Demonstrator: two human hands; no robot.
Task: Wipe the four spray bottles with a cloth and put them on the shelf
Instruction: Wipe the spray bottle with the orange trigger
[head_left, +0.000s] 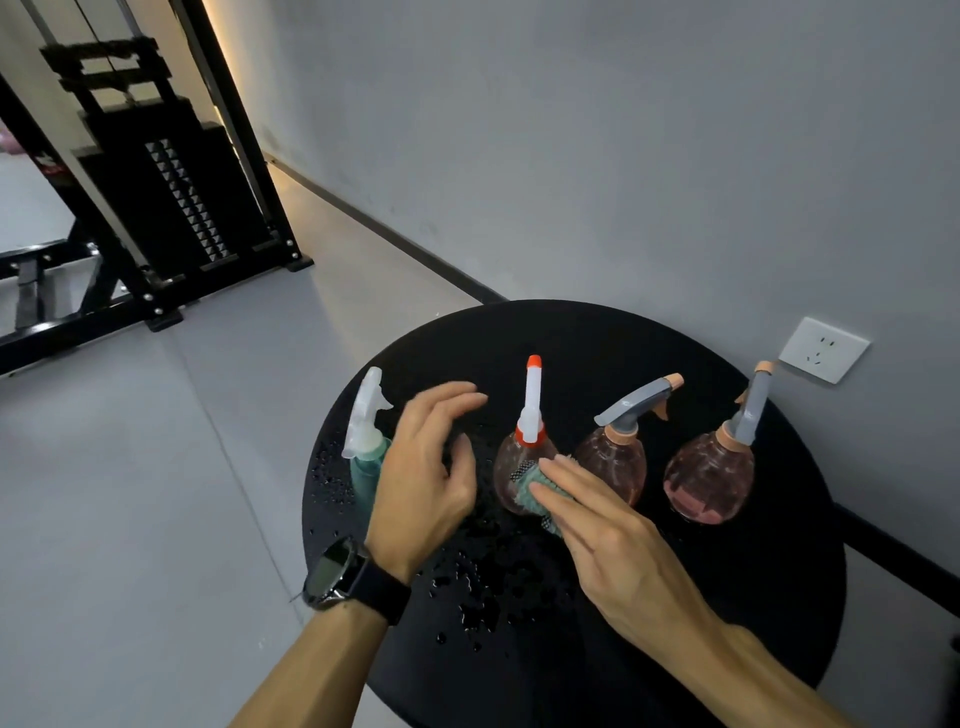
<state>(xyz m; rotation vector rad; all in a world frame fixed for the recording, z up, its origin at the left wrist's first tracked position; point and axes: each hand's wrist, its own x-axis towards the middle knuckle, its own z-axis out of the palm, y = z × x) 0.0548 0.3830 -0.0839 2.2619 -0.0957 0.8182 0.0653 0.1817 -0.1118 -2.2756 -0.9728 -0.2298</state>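
Four spray bottles stand in a row on a round black table (727, 597). Leftmost is a teal bottle (366, 470) with a clear trigger head. Beside it stands a pink round bottle with a red-and-white nozzle (511, 467). Two pink round bottles with grey trigger heads follow, one (615, 460) in the middle and one (709, 478) at the right. My left hand (428, 475), wearing a black watch, hovers with relaxed fingers between the teal and the red-nozzle bottle. My right hand (597, 530) presses a teal cloth (535, 493) with straight fingers against the red-nozzle bottle.
Water drops (467, 587) lie on the table's near and left parts. A grey wall with a white socket (823, 349) stands right behind the table. A black weight machine (156, 208) stands at the far left on the grey floor.
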